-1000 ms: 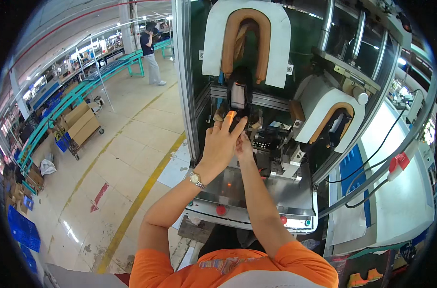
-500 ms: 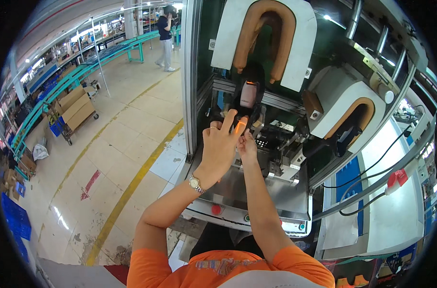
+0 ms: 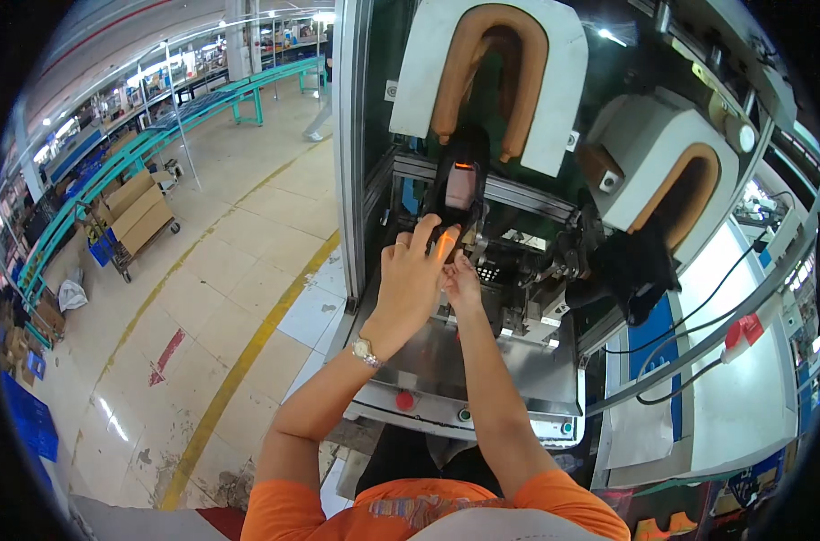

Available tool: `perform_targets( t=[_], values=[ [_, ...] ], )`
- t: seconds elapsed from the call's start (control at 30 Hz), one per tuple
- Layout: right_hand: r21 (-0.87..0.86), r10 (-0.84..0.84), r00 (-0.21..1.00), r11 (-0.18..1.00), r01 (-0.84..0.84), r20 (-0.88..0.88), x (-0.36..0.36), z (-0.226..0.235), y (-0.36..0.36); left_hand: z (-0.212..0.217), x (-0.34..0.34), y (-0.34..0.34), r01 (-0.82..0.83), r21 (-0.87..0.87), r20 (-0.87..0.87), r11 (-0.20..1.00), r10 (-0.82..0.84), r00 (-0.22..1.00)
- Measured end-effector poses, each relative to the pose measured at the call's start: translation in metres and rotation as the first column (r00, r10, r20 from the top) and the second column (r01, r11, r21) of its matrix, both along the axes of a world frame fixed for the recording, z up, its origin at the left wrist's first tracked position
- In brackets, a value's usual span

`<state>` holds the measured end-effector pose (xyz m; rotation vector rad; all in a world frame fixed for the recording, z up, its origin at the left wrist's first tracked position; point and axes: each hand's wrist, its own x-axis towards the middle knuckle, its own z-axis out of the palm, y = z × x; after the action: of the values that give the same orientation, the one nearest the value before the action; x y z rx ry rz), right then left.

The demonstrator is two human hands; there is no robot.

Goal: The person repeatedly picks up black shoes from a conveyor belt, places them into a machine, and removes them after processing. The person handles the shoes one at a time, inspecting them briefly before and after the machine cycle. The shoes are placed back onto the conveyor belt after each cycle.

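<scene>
A black shoe upper with a pinkish panel sits below a tan U-shaped pad in the machine. A thin orange light line crosses it. My left hand lies over its near end, fingers bent down on it, with orange light on one finger. Close beside, my right hand has thumb and fingers pinched together at the same near end; the pinched edge is mostly hidden. To the right, a second black shoe upper sits just below another tan U-shaped pad.
The machine's metal tray lies under my forearms, with a red button on its front edge. An upright metal post stands left of my hands. Cables hang at the right. A cardboard box sits on a trolley beyond the walkway.
The right-hand shoe upper has moved down and out from its pad. Both my hands stay at the near end of the other upper. A person in the background has moved mostly behind the post.
</scene>
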<state>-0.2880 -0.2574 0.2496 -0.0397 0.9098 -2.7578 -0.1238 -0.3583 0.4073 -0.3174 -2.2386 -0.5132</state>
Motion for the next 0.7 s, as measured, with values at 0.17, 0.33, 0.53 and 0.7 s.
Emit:
perform_targets(
  t=[0.17,0.33,0.53,0.7],
  values=[
    [0.497,-0.187,0.982,0.850,0.173,-0.022,0.062,0.033,0.022,-0.030,0.032,-0.023,0.169,0.279,-0.069,0.945,-0.156,0.985],
    [0.577,0.156,0.779,0.760,0.298,-0.608,0.207,0.095,0.120,-0.255,0.078,-0.122,-0.417,0.365,0.386,0.832,0.273,0.882],
    [0.113,-0.441,0.241,0.297,0.948,-0.865,0.277,0.177,0.232,-0.290,0.106,-0.101,-0.621,0.730,0.682,0.284,-0.241,0.691],
    [0.184,-0.065,0.175,-0.186,0.965,-0.982,0.250,0.208,0.260,-0.311,0.100,-0.108,-0.550,0.789,0.590,0.275,-0.092,0.802]
  ],
)
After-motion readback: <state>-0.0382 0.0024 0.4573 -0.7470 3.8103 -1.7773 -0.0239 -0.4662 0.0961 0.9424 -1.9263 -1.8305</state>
